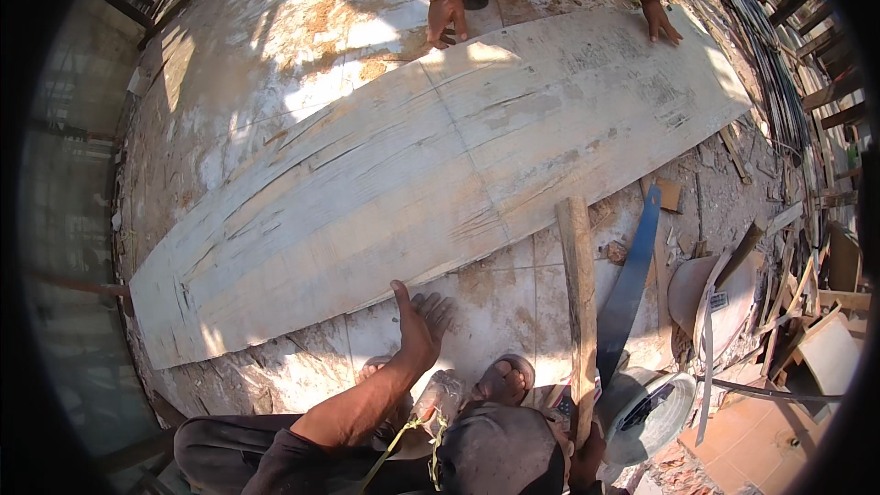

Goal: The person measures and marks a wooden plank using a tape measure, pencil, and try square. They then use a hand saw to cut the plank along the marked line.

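Note:
A long, weathered plywood sheet (pixel 394 192) lies slantwise across the floor, with a thin dark line crossing it near the middle. My left hand (pixel 422 323) is held by its near edge, fingers stretched and thumb up, holding nothing. Low in the picture, my right hand (pixel 588 455) is partly hidden beside my knee and closed round the lower end of a wooden strip (pixel 577 302). That strip points away from me, its far end overlapping the sheet's near edge. Just right of it is a handsaw with a blue blade (pixel 631 284); its handle is mostly hidden.
Opposite me, a co-worker's hands (pixel 446 18) rest at the sheet's far edge. A bucket (pixel 683 408) stands at my right, near a pale pinkish rounded container (pixel 692 298). Long thin rods (pixel 756 32) and wood scraps line the right side. A glassy panel (pixel 78 266) borders the left.

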